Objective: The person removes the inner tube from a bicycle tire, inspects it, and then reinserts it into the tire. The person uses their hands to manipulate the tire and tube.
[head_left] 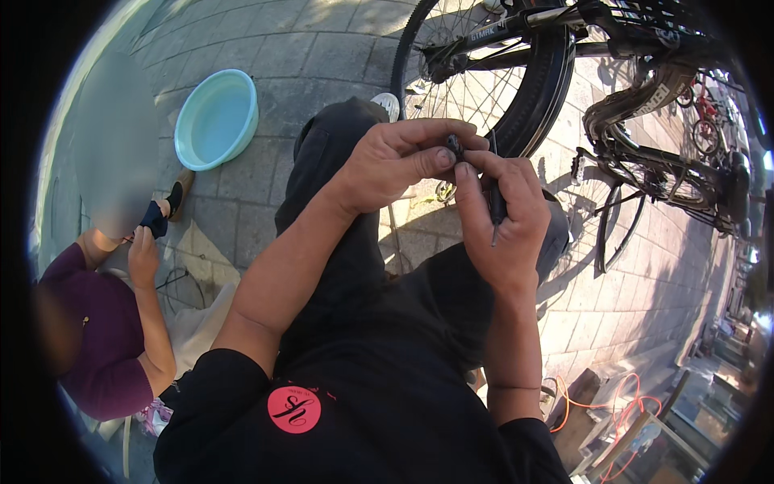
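Above my lap, my left hand (397, 160) pinches a small dark piece (455, 147) between thumb and fingers. The fingertips of my right hand (509, 211) meet it from the other side, touching the same piece. Tucked in my right palm is a slim dark tool (497, 206) with thin metal showing at its end; the fingers cover much of it, so its kind is unclear. Just beyond my hands stands a bicycle wheel (528, 101) with a black tyre and thin spokes.
A pale blue basin (216, 121) sits on the paving at the far left. Beside me on the left is a person in a purple top (101, 331). The bicycle frame (645, 105) reaches across the upper right. An orange cord (621, 411) lies by wooden boards at lower right.
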A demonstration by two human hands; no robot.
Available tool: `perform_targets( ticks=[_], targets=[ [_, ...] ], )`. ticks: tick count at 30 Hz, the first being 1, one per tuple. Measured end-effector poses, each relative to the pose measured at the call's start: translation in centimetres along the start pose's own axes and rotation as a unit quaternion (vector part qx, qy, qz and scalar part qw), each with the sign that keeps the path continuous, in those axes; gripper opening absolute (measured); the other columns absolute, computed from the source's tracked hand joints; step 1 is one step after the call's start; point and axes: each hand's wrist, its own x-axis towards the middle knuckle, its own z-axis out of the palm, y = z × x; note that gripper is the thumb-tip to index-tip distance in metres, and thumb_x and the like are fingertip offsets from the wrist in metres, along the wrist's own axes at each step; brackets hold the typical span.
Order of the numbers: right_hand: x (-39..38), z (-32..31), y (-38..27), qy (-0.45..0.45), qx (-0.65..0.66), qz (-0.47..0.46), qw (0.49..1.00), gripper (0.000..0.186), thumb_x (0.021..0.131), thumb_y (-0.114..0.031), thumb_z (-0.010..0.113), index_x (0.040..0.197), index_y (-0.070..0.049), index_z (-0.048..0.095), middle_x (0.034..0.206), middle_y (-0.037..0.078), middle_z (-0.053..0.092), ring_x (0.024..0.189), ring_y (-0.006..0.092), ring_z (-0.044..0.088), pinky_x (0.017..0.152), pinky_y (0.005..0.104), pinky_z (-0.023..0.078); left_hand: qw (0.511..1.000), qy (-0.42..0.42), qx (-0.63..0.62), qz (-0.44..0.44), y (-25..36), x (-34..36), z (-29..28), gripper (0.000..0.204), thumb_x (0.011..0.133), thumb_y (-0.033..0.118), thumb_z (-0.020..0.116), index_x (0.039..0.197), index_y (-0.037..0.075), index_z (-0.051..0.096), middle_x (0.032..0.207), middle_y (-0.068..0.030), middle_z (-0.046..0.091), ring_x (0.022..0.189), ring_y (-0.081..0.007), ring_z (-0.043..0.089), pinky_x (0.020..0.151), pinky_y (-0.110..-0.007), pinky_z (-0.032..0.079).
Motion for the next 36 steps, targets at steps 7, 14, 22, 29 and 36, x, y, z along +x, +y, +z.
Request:
perform_targets(
  ticks=[7, 14, 22, 29, 36],
  targets=[
    [-0.1, 0.0, 0.4, -0.018, 0.156, 0.148, 0.976, 0.013, 0.091, -0.004, 0.076, 0.104, -0.002, 0.074, 0.085, 0.001, 0.063, 0.074, 0.0072, 0.057, 0.067, 0.0236, 0.046, 0.996, 0.013, 0.075, 0.052, 0.1, -0.1, 0.4, 0.034, 0.104, 0.003, 0.063, 0.137, -0.006, 0.063, 0.139, -0.0206, 0.067, 0.129, -0.0263, 0.065, 0.111, -0.039, 0.052],
    [0.0, -0.2, 0.9, -0.014, 0.205, 0.228, 0.952, 0.011, 0.094, -0.007, 0.075, 0.104, -0.001, 0.074, 0.091, -0.003, 0.067, 0.076, 0.0015, 0.053, 0.069, 0.0212, 0.045, 0.988, 0.02, 0.122, 0.091, -0.5, 0.1, 1.1, 0.031, 0.104, -0.005, 0.06, 0.134, -0.004, 0.065, 0.139, -0.0208, 0.067, 0.13, -0.027, 0.065, 0.109, -0.04, 0.055],
    [0.0, -0.7, 2.5, 0.016, 0.173, 0.192, 0.966, 0.016, 0.098, -0.011, 0.072, 0.109, 0.0, 0.073, 0.086, -0.003, 0.065, 0.08, 0.0032, 0.055, 0.071, 0.0218, 0.046, 0.994, 0.018, 0.041, 0.1, -0.5, 0.3, 0.4, 0.032, 0.106, -0.001, 0.056, 0.138, -0.002, 0.059, 0.138, -0.0171, 0.067, 0.128, -0.0233, 0.065, 0.104, -0.036, 0.058],
    [2.6, -1.8, 4.3, -0.194, 0.322, 0.245, 0.894, 0.029, 0.103, -0.028, 0.071, 0.105, 0.001, 0.074, 0.076, -0.001, 0.06, 0.061, 0.0075, 0.052, 0.057, 0.024, 0.042, 0.997, 0.028, -0.02, 0.068, 0.1, 0.7, 0.7, 0.017, 0.11, 0.009, 0.055, 0.121, 0.001, 0.065, 0.142, -0.0161, 0.066, 0.132, -0.022, 0.061, 0.113, -0.037, 0.048],
    [4.6, -0.3, 5.7, -0.234, 0.432, 0.29, 0.821, 0.033, 0.107, -0.03, 0.064, 0.102, 0.001, 0.073, 0.078, 0.001, 0.062, 0.062, 0.0084, 0.056, 0.052, 0.0244, 0.044, 0.998, 0.035, -0.015, 0.045, -0.2, 2.1, 0.3, 0.016, 0.111, 0.011, 0.055, 0.116, 0.001, 0.066, 0.138, -0.012, 0.066, 0.122, -0.0168, 0.062, 0.11, -0.036, 0.05]
  ],
)
